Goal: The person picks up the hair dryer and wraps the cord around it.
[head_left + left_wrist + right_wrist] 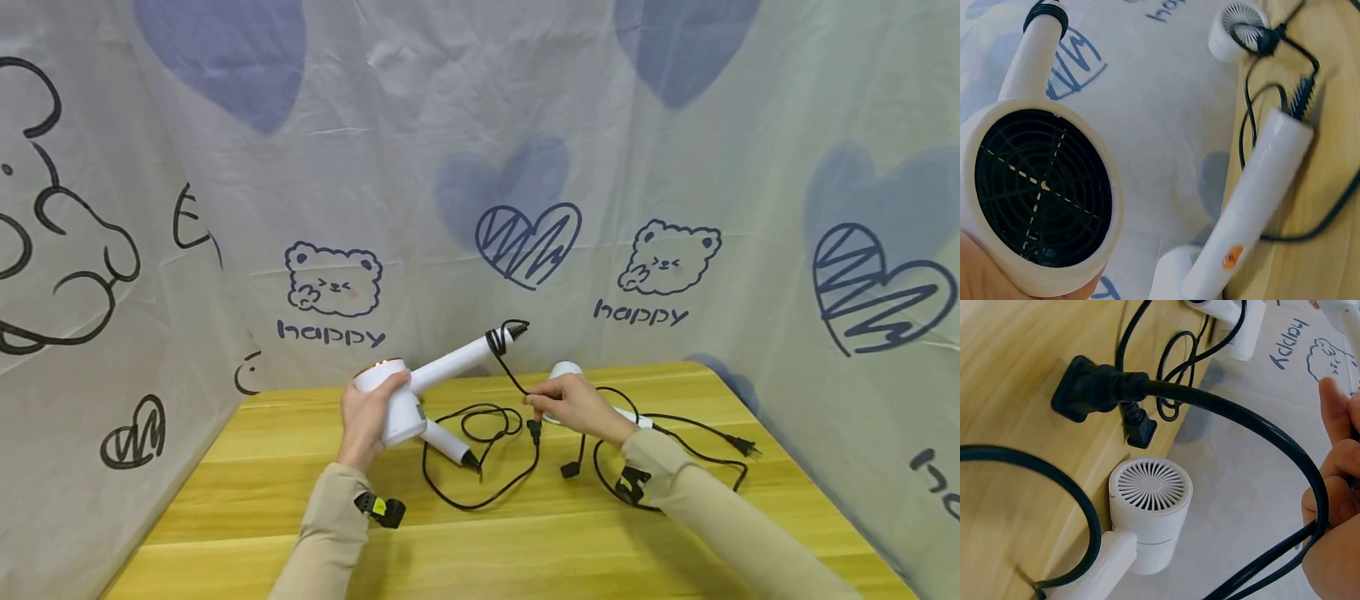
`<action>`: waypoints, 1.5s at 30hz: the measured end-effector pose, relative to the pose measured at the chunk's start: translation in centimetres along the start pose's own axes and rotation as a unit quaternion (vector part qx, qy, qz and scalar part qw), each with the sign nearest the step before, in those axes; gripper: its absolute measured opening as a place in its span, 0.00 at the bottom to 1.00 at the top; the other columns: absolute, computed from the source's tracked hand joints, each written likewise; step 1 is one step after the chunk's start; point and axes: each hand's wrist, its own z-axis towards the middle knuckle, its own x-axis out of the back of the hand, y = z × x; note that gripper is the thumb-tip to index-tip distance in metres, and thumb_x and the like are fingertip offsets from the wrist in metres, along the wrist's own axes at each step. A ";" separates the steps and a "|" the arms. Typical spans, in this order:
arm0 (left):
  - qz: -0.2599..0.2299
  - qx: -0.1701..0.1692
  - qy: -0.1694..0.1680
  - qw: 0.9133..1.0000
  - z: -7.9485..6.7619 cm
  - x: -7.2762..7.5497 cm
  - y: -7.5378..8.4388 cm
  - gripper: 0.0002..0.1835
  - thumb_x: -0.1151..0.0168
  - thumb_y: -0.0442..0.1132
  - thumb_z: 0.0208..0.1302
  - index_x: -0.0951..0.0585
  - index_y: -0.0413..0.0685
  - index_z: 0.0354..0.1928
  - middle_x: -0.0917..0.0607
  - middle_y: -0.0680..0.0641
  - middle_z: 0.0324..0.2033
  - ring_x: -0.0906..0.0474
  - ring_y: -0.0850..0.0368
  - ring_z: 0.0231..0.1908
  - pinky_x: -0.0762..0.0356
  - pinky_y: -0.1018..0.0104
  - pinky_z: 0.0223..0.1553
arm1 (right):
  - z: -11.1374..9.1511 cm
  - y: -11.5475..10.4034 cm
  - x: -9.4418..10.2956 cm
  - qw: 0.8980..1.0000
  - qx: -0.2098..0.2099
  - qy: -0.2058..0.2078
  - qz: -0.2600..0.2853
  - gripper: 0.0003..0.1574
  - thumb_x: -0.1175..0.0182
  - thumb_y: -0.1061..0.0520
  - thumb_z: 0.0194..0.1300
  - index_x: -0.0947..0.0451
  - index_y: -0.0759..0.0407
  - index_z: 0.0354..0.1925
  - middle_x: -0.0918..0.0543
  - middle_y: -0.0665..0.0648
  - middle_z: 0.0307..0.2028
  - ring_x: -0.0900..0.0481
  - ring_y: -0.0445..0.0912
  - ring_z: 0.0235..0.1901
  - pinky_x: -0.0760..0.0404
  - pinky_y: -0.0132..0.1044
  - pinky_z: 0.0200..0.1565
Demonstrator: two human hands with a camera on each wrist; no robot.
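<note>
My left hand (363,417) grips a white hair dryer (403,415) by its barrel, above the table. The dryer's handle (453,365) points up to the right, with black cord (497,342) wound round its end. In the left wrist view the round black grille (1044,187) of this dryer faces the camera. My right hand (576,404) pinches the cord to the right of the handle end, and a black plug (534,429) hangs just below the fingers. The right wrist view has this plug (1094,387) close up, with the right hand (1341,487) at the edge.
Under the held dryer lies a second white hair dryer (448,442) with a looped black cord (480,506). Behind my right hand is a third white dryer (566,368), its cord (701,454) and plug (742,446) spread rightward. A printed curtain (420,167) surrounds the wooden table (465,558).
</note>
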 end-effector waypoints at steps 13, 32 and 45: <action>-0.018 0.032 -0.076 0.996 -0.6 -0.6 -0.1 0.37 0.27 0.48 0.54 0.32 0.47 0.63 0.22 0.42 0.47 0.19 0.53 0.36 0.16 0.56 0.37 | 1.3 1.6 2.1 0.969 -0.135 -0.065 0.195 0.18 0.44 0.50 0.72 0.15 0.62 0.44 0.14 0.59 0.44 0.25 0.41 0.34 0.23 0.29 0.32; 0.096 -0.010 -0.146 0.985 -0.6 -0.3 -0.2 0.39 0.26 0.47 0.52 0.34 0.42 0.62 0.24 0.37 0.50 0.19 0.50 0.36 0.15 0.56 0.35 | 3.4 0.9 4.7 0.994 -0.091 0.052 -0.019 0.08 0.33 0.51 0.63 0.12 0.52 0.38 0.11 0.51 0.36 0.17 0.44 0.35 0.17 0.36 0.39; 0.204 -0.090 -0.102 0.969 -1.1 -0.6 0.6 0.44 0.22 0.45 0.44 0.35 0.39 0.61 0.24 0.37 0.49 0.22 0.44 0.42 0.16 0.58 0.36 | 3.4 -2.2 4.1 0.986 -0.025 0.103 -0.131 0.11 0.36 0.48 0.66 0.12 0.50 0.42 0.11 0.50 0.38 0.18 0.40 0.30 0.17 0.38 0.36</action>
